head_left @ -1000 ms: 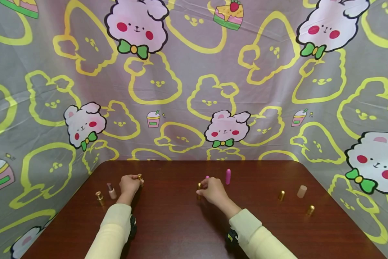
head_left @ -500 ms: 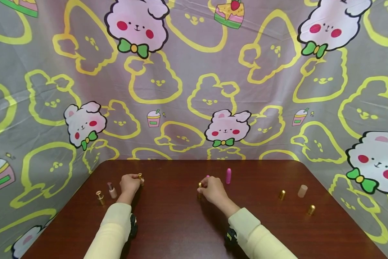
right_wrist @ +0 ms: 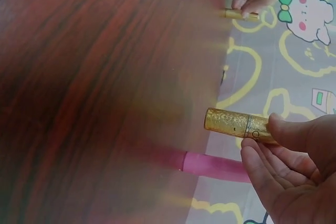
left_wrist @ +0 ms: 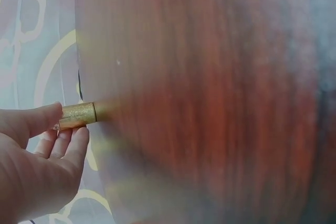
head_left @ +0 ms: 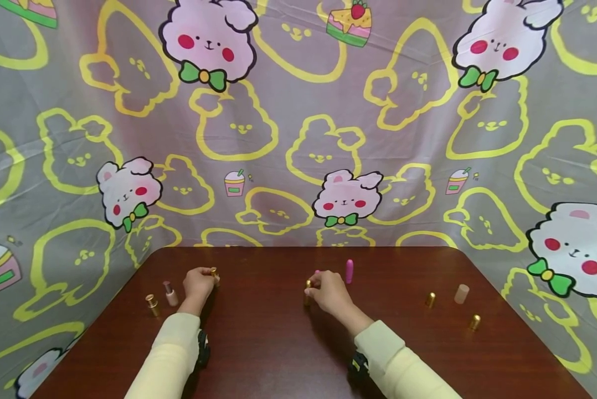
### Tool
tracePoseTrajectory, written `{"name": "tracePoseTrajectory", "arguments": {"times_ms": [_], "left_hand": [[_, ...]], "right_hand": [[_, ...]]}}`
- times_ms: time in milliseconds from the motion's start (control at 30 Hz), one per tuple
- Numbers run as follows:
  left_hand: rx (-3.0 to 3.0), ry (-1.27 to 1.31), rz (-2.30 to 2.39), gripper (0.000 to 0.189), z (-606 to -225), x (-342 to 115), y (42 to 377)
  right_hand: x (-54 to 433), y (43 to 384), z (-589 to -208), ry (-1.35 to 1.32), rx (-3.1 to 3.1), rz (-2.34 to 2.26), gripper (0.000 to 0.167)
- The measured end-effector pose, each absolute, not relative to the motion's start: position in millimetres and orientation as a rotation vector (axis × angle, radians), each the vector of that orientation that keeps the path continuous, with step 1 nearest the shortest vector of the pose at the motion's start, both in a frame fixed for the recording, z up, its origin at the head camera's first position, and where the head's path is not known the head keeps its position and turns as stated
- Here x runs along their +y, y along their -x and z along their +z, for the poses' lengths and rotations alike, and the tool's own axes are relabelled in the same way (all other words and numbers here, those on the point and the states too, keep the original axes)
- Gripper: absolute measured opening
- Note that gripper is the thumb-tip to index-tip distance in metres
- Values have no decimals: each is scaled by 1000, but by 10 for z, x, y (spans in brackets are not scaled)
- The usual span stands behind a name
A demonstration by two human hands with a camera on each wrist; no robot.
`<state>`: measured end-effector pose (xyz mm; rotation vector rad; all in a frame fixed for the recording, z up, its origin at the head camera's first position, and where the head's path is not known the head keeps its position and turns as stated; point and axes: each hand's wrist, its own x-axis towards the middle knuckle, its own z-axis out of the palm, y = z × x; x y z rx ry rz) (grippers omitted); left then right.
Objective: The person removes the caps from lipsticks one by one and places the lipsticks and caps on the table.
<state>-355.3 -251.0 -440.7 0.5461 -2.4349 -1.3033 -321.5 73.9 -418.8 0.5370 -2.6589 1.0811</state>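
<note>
At the table's back left, my left hand (head_left: 197, 284) pinches a small gold lipstick tube (left_wrist: 77, 116) between thumb and fingertips. The tube's bare end points at the table, and its other end is covered by the fingers. My right hand (head_left: 332, 293), near the middle, grips a taller gold lipstick (right_wrist: 231, 123) with a textured lower case; thumb and fingers close around its upper part. It stands upright in the head view. Just behind the right hand is a pink tube (head_left: 317, 272), mostly hidden. Another pink tube (head_left: 349, 271) stands farther right.
On the left stand a gold lipstick tube (head_left: 152, 305) and a pale pink tube with a brownish top (head_left: 170, 295). Two gold caps (head_left: 430, 300) and a translucent beige cap (head_left: 461, 294) stand on the right. Patterned cloth (head_left: 268, 138) walls off the brown table (head_left: 258, 343).
Both hands keep their grips and stay almost in place. The view shifts very slightly; nothing on the table visibly moves.
</note>
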Motion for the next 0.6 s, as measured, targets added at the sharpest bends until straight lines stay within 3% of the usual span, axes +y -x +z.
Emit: {"name": "tracePoseTrajectory", "arguments": {"times_ms": [600], "left_hand": [[-2419, -467, -1322, 26, -4393, -2532, 3525]], "right_hand": [[848, 3142, -3925, -512, -2589, 1284, 5]]}}
